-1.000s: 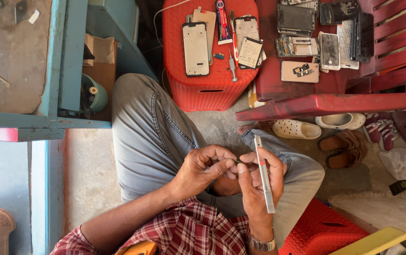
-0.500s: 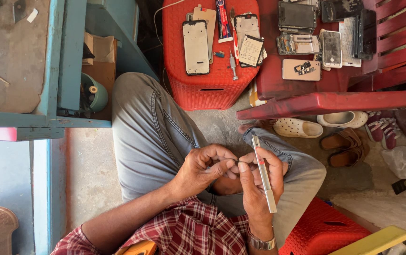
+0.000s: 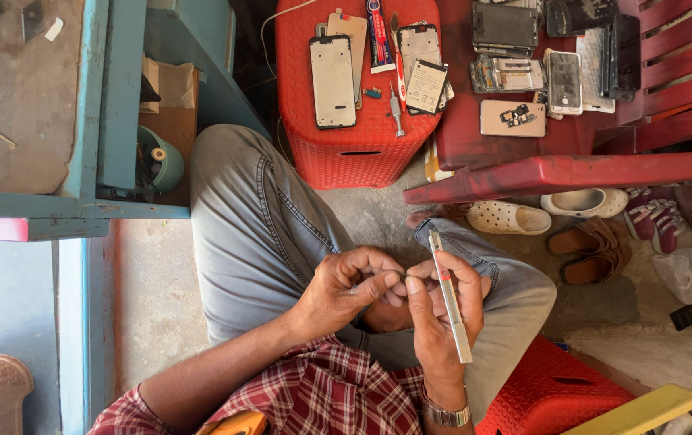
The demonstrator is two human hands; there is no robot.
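I sit with my legs crossed in grey jeans, both hands together over my lap. My right hand (image 3: 436,310) grips a slim silver screwdriver (image 3: 451,298) held upright along the palm, its tip end near my thumb. My left hand (image 3: 346,286) pinches something very small against the right thumb; the piece is too small to make out. The fingertips of both hands touch.
A red plastic stool (image 3: 338,153) ahead carries phone frames, a battery, a tube and small tools. A red bench (image 3: 571,165) on the right holds several opened phones. Sandals and shoes (image 3: 588,221) lie beneath it. A blue workbench (image 3: 80,201) stands left; another red stool (image 3: 551,391) sits beside my right knee.
Both hands stay joined over my lap with only slight finger movement; the screwdriver keeps its upright position.
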